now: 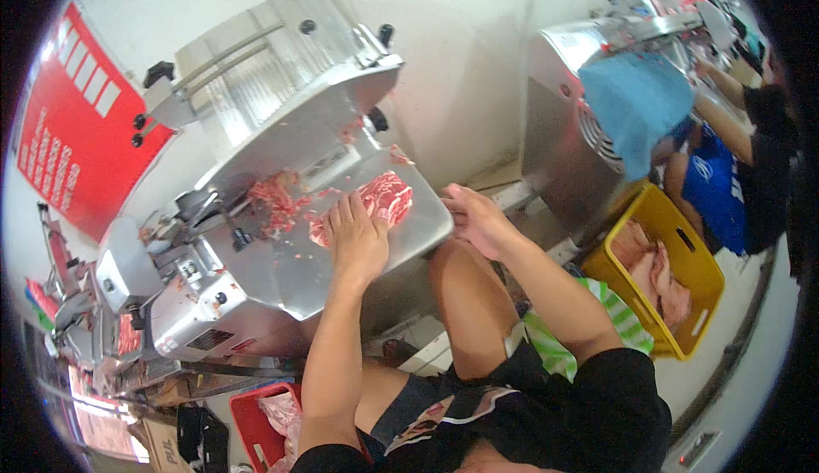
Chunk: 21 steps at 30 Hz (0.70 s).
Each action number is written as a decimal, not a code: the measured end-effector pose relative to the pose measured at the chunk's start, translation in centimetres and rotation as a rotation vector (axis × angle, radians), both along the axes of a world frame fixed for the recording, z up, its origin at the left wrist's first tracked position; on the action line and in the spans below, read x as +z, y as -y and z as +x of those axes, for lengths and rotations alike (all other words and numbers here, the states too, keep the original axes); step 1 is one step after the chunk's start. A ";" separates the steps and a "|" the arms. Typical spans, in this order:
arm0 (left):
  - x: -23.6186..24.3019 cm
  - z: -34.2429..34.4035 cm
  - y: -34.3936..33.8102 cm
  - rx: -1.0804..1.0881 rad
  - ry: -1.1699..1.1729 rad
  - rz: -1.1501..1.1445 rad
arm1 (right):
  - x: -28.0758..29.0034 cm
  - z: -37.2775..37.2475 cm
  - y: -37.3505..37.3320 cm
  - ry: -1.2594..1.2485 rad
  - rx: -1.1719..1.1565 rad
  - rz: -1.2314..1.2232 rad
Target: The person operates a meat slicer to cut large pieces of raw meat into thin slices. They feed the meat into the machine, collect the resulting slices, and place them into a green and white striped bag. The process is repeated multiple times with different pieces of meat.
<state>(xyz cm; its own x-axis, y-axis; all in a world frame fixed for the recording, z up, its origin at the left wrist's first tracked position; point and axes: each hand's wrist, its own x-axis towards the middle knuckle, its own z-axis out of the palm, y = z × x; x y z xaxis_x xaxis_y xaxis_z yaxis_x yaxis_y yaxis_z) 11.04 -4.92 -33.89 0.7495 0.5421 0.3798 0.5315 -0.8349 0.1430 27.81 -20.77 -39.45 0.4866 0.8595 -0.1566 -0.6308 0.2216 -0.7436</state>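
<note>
Sliced red-and-white marbled meat (388,197) lies in a loose stack on the metal tray (418,232) of a meat slicer. My left hand (357,238) rests on the near left part of this stack, fingers stretched out over the slices. Beyond the tray's right edge is my right hand (479,220), apart from the meat, with fingers loosely extended and nothing visible in them. A heap of meat scraps (277,203) sits left of the stack. Above it stands the slicer's ribbed carriage (247,81) with black knobs.
At right, a second slicer (563,123) carries a blue cloth (640,102), with another person working beside it. A yellow crate (618,281) holds pale meat. Low at left is a red crate (247,422) with meat. A red sign (81,132) hangs on the wall.
</note>
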 end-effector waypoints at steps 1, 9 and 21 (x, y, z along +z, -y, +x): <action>0.5 0.7 1.4 -0.065 -0.011 -0.036 | 0.2 -0.3 0.3 0.021 0.007 0.026; -0.2 5.2 13.3 -0.525 0.180 -0.238 | 3.0 0.5 9.6 0.084 -0.124 0.094; -10.6 7.8 28.7 -0.752 -0.394 -0.655 | 11.0 -2.1 37.0 1.232 0.035 -0.953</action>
